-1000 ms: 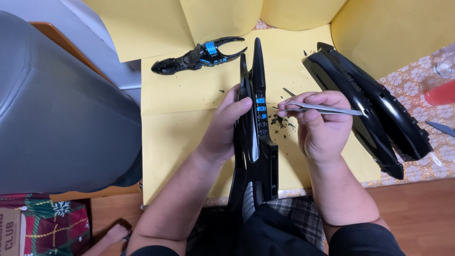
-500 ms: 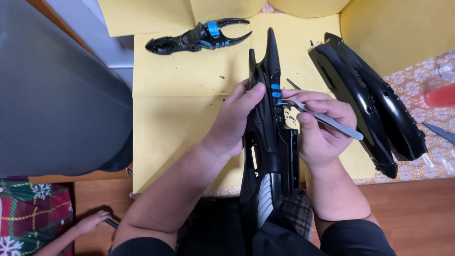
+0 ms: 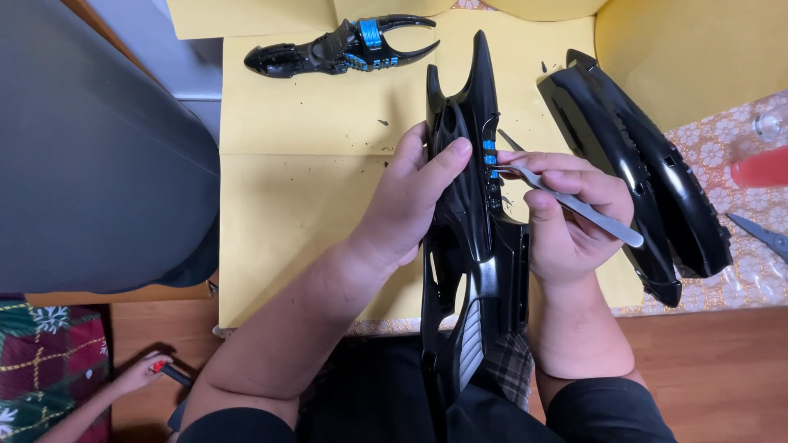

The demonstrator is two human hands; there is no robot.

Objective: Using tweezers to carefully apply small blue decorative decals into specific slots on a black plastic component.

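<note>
Left hand (image 3: 414,201) grips black model (image 3: 468,246) — right hand (image 3: 570,213) pinches tweezers (image 3: 574,205).

Model body (image 3: 472,246) lies lengthwise at centre on the paper (image 3: 312,205), between the left hand (image 3: 414,201) and right hand (image 3: 570,217). Tweezers (image 3: 574,205) in the right hand meet its right side. Claw part (image 3: 336,47) lies behind, to the left; shell parts (image 3: 648,164) lie to the right.
</note>
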